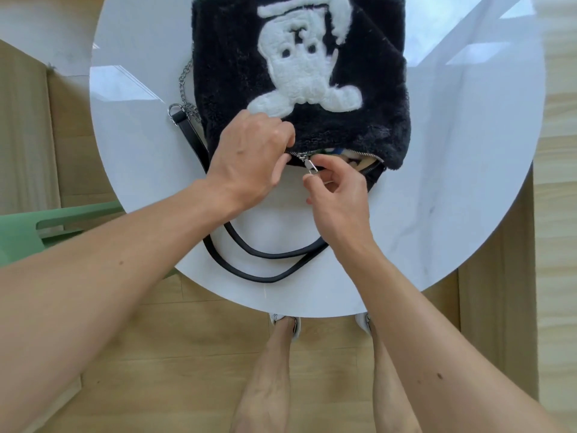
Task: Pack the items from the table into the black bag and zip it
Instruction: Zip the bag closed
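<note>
A round white tabletop (437,182) with a faint marble pattern fills most of the view, standing over a pale wood floor (187,354). A green chair (37,226) shows at the left edge. On the far half of the tabletop lies a fluffy black bag (359,120) with a white plush figure (299,67) on its upper face; the bag's mouth faces the near side. Two black straps (271,254) loop from the bag across the near tabletop, and a silver chain (184,85) hangs at the bag's left side.

Two bare forearms reach in from the near edge. The left hand (249,151) presses on the bag's left near corner, fingers curled and clamped on the fabric beside the zip. The right hand (337,195) pinches the small silver zipper pull (309,165) between thumb and forefinger. Right of the pull the zip (359,157) is open, and pale and blue items inside show through the gap, though they are too hidden to name.
</note>
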`<state>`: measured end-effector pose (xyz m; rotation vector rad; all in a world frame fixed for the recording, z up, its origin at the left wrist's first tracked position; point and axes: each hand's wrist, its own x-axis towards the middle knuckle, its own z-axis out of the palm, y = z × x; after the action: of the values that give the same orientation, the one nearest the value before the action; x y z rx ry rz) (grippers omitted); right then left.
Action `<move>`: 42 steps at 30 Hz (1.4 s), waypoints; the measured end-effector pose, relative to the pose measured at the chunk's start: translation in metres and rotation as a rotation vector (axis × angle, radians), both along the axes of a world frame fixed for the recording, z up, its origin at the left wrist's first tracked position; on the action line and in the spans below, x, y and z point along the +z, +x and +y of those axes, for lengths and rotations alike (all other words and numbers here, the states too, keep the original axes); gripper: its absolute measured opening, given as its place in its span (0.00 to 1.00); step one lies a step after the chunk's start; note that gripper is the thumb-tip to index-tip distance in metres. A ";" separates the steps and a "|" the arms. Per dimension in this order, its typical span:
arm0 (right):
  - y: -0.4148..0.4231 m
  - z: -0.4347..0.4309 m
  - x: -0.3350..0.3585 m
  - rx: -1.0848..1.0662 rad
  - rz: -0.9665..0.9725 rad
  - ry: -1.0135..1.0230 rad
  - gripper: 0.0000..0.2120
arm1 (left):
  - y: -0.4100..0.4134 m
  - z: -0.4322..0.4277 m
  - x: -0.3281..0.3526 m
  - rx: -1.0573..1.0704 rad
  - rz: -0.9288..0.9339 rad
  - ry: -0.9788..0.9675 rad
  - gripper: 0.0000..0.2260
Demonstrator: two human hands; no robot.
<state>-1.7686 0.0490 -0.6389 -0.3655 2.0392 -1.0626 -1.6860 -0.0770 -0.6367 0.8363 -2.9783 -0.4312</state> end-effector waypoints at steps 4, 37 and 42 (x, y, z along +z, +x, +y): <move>-0.011 0.002 0.000 0.123 0.036 -0.042 0.14 | -0.003 -0.002 0.004 0.019 0.028 0.019 0.05; -0.046 -0.002 0.001 -0.060 0.460 -0.041 0.10 | -0.009 -0.005 0.010 0.255 0.082 0.271 0.04; -0.007 0.000 0.006 0.229 0.413 0.084 0.12 | -0.010 -0.005 0.011 0.253 0.087 0.287 0.04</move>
<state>-1.7755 0.0495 -0.6325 -0.8086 2.3233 -0.8059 -1.6963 -0.0819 -0.6253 1.1651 -2.7189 -0.8695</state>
